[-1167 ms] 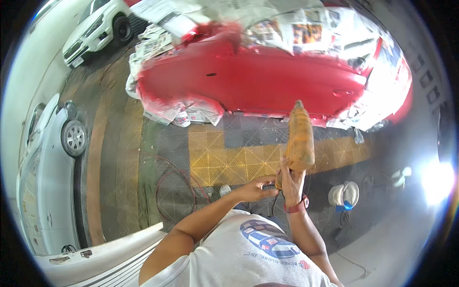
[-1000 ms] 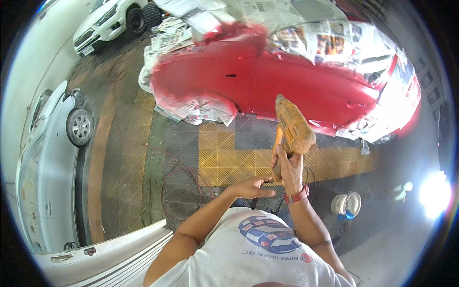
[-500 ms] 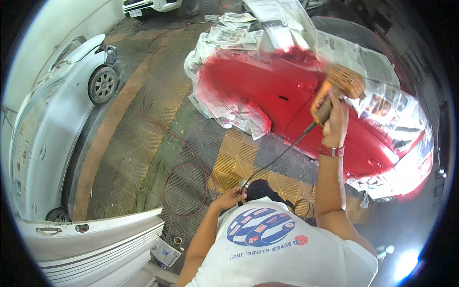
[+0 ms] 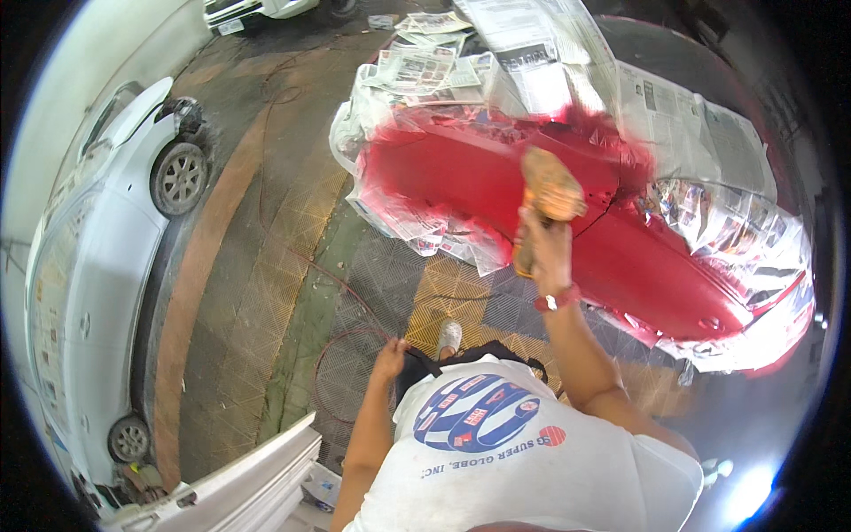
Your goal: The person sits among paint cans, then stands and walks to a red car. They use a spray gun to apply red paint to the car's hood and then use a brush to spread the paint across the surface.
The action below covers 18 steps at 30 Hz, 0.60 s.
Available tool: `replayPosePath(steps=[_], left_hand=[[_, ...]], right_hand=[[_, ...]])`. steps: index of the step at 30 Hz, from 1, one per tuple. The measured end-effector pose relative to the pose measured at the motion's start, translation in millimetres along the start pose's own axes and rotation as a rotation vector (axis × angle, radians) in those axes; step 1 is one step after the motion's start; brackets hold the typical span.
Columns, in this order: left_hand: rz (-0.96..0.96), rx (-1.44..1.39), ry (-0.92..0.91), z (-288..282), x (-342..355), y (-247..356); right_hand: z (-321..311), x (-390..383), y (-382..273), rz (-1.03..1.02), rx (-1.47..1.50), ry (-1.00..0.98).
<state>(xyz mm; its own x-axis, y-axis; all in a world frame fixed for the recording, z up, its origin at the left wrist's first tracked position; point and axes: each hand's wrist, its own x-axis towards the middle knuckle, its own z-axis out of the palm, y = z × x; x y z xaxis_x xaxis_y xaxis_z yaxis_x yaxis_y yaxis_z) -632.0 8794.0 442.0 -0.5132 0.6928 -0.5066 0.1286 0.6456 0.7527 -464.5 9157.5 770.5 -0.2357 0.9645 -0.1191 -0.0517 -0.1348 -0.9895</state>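
Note:
My right hand (image 4: 548,246), with a red watch on the wrist, grips a worn yellow-orange power tool (image 4: 551,186), raised in front of the red-painted car panel (image 4: 443,168); whether they touch I cannot tell. Its fingers are wrapped round the handle. My left hand (image 4: 391,355) is low by my left side, fingers closed on a black cord (image 4: 424,358). Newspaper masking (image 4: 691,124) and plastic cover the car around the red fender and door.
A pale car (image 4: 106,293) stands along the left, another white vehicle (image 4: 248,13) at the top. Loose white panels (image 4: 257,470) lean at lower left. A red hose (image 4: 355,293) lies coiled on the tiled floor (image 4: 222,293). A bright lamp (image 4: 749,492) shines at lower right.
The view has swung towards the car's left end. The tool rose and moved right, then came left and lower. My left hand left the tool and moved down-left along the cord.

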Motion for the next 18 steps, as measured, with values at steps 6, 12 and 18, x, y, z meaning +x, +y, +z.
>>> replayPosePath(steps=[6,12,18], left_hand=[[-0.087,-0.357,0.042,-61.7,34.2,23.6],[0.002,-0.296,-0.212,-97.2,66.6,10.4],[0.293,0.232,-0.651,-120.5,102.8,80.7]], right_hand=[[126.7,73.8,35.5,-0.009,-0.034,-0.276],[144.6,99.6,14.7,0.135,-0.103,-0.378],[46.3,72.2,-22.5,-0.154,-0.477,0.216]])
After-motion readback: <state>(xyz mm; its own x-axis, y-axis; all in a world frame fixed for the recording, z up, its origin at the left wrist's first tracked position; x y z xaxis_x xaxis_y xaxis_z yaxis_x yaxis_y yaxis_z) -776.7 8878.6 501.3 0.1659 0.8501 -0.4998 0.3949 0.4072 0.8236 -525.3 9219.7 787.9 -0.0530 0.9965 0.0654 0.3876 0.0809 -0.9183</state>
